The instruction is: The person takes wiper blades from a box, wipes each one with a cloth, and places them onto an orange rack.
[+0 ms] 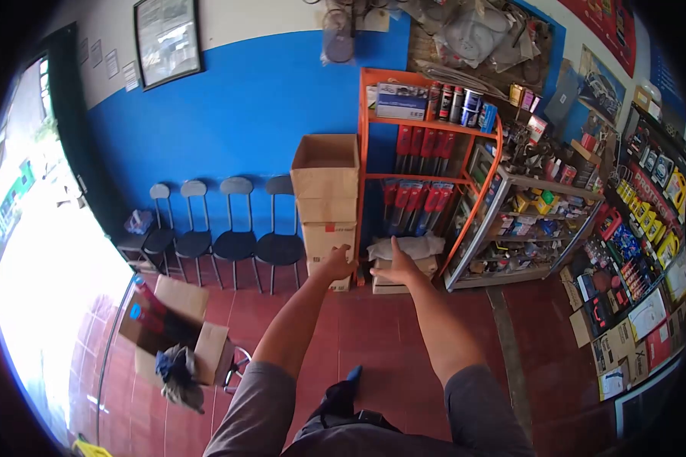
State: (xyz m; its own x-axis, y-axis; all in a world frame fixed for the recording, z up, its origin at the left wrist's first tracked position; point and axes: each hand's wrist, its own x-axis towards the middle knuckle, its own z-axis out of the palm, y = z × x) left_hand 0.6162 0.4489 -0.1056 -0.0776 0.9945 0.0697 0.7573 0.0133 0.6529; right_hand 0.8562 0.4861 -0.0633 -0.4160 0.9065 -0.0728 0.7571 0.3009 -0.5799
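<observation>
Both my arms reach forward at about waist height, hands apart, with nothing in either. My left hand (337,264) has its fingers spread and overlaps the lower cardboard box (324,236) of a stack against the wall. An open-topped cardboard box (325,183) sits on that one. To the right, my right hand (399,265) is open, its thumb pointing up. Behind it in this view lies a grey plastic-wrapped package (423,247) on a low carton (404,287) at the foot of the orange shelf (363,145).
Several black folding chairs (234,242) line the blue wall. An open carton (179,297) with a dark cloth (179,377) stands left on the red tile floor (312,320). A glass display case (526,228) and product racks (648,206) fill the right. Bright doorway (38,251) at left.
</observation>
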